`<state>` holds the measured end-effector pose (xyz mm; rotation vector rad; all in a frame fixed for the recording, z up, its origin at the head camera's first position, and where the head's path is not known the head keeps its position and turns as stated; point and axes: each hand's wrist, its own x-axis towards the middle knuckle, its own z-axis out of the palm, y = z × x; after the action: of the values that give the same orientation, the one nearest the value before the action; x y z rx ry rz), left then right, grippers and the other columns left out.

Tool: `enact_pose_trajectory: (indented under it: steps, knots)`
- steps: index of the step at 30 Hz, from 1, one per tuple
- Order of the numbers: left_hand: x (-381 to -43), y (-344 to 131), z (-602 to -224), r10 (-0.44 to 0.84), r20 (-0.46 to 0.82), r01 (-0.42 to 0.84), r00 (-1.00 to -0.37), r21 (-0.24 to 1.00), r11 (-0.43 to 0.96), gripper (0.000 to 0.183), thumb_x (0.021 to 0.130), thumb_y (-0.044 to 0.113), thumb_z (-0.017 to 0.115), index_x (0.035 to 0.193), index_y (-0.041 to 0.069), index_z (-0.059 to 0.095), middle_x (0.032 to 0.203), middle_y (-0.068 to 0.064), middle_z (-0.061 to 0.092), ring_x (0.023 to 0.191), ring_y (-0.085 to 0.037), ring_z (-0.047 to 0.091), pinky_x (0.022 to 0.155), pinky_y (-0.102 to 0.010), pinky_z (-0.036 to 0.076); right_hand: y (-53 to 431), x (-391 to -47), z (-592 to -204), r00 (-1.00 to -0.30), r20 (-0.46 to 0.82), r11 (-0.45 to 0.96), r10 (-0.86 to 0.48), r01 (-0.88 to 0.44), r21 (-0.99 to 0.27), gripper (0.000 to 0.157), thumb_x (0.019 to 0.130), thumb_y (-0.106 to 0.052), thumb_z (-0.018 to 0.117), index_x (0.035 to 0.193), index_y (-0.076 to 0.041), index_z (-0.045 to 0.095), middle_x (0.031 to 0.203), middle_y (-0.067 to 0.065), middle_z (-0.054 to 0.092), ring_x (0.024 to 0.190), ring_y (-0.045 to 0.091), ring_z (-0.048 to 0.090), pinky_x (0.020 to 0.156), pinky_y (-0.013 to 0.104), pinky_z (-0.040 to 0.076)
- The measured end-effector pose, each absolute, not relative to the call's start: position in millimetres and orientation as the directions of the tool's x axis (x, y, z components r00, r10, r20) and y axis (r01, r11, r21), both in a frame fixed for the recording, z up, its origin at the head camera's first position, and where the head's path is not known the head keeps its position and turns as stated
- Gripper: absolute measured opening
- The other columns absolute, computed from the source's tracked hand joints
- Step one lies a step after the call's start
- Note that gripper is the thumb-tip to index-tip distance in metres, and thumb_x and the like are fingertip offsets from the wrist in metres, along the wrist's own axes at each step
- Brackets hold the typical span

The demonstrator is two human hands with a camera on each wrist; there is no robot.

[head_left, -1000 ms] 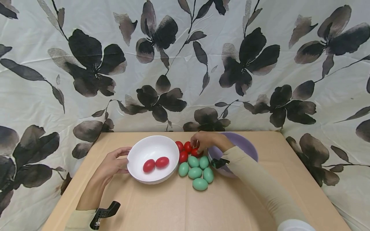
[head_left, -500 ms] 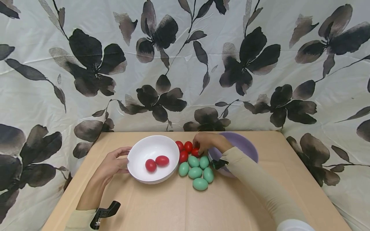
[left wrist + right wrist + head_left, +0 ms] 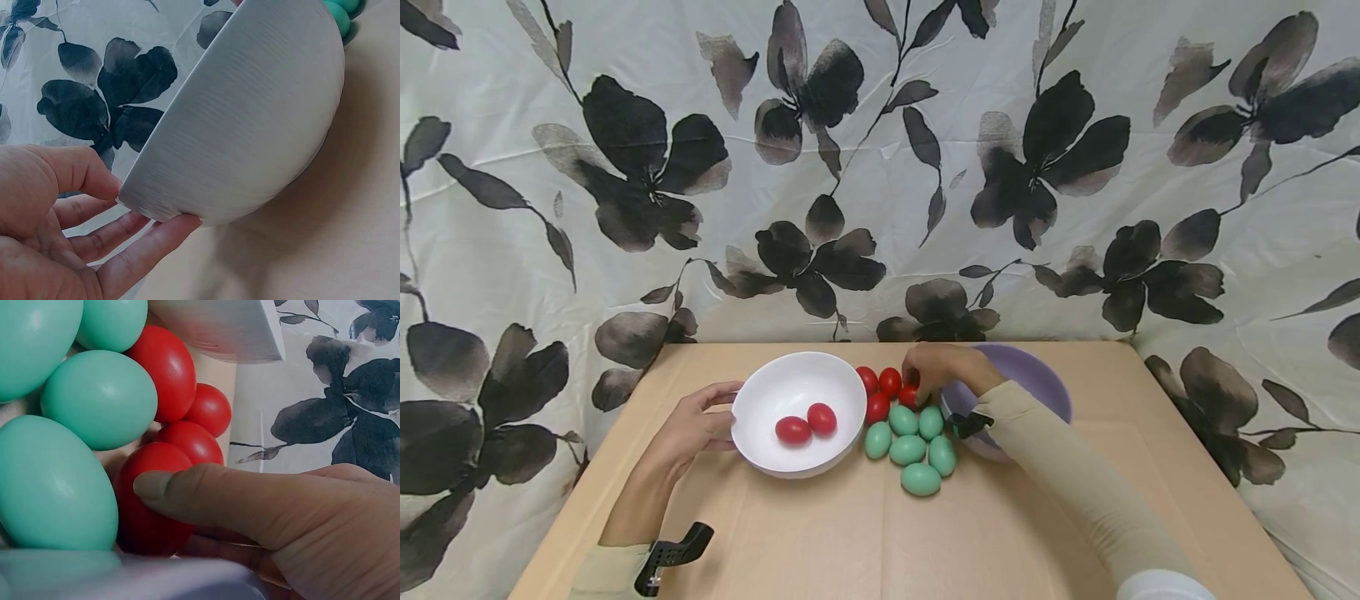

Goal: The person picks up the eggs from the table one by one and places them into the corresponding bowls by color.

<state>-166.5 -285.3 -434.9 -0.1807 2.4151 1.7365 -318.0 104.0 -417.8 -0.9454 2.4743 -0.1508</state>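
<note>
My left hand [image 3: 697, 423] holds the white bowl [image 3: 763, 375] by its left rim. In the left wrist view, the thumb is at the rim and the fingers [image 3: 150, 253] bear on the bowl's outer wall. Two red eggs, one lower left [image 3: 793, 431] and one upper right [image 3: 822, 419], lie inside the bowl. My right hand [image 3: 942, 367] pinches a red egg [image 3: 153, 519] on the table, its thumb across the shell; the other fingers are mostly hidden. More red eggs [image 3: 877, 407] sit close beside it, with several green eggs [image 3: 908, 449] nearer the front.
A purple bowl [image 3: 1037, 379] stands right of the eggs, partly behind my right wrist and sleeve. The wooden table [image 3: 805, 542] ends at a floral cloth [image 3: 925, 208] behind it.
The two red eggs in the white bowl have rolled to new positions. My right hand has shifted slightly right and settled on the red egg. My left hand has stayed at the rim.
</note>
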Motion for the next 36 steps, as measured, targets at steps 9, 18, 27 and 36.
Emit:
enact_pose_trajectory:
  steps: [9,18,27,36]
  knots:
    - [-170.5,-286.6,-435.0,-0.015,-0.199,-0.194,-0.98,0.927,0.321,0.056,0.094,0.001,0.056,0.148,0.001,0.045,0.144,-0.027,0.047,0.106,-0.031,0.067,0.077,-0.047,0.063,110.1,-321.2,-408.6,-0.642,-0.332,0.723,-0.691,-0.629,-0.287,0.026,0.084,-0.018,0.081,0.108,-0.015,0.074,0.099,-0.003,0.07,0.089,0.014,0.061,0.08,0.024,0.058]
    - [-174.4,-289.5,-435.4,0.0,-0.192,-0.182,-0.981,0.932,0.313,0.056,0.094,0.0,0.055,0.148,0.0,0.045,0.144,-0.028,0.047,0.104,-0.031,0.068,0.077,-0.048,0.063,110.8,-323.7,-403.7,-0.627,-0.281,0.686,-0.726,-0.637,-0.352,0.027,0.082,-0.012,0.079,0.107,-0.013,0.072,0.1,-0.001,0.067,0.091,0.017,0.06,0.079,0.024,0.059]
    - [-176.5,-288.5,-434.9,0.002,-0.189,-0.179,-0.982,0.934,0.309,0.056,0.094,0.001,0.057,0.149,0.0,0.044,0.144,-0.028,0.046,0.105,-0.032,0.067,0.077,-0.049,0.063,111.4,-330.0,-396.5,-0.59,-0.246,0.636,-0.769,-0.67,-0.383,0.027,0.084,-0.012,0.077,0.109,-0.01,0.071,0.103,-0.001,0.069,0.099,0.017,0.063,0.079,0.023,0.058]
    - [-177.6,-285.9,-434.6,-0.006,-0.187,-0.179,-0.982,0.932,0.314,0.056,0.094,0.001,0.055,0.149,-0.001,0.043,0.144,-0.029,0.045,0.105,-0.032,0.067,0.076,-0.048,0.063,110.5,-331.2,-389.8,-0.578,-0.225,0.615,-0.784,-0.676,-0.406,0.025,0.085,-0.012,0.077,0.109,-0.012,0.071,0.103,-0.004,0.069,0.102,0.017,0.065,0.084,0.024,0.058]
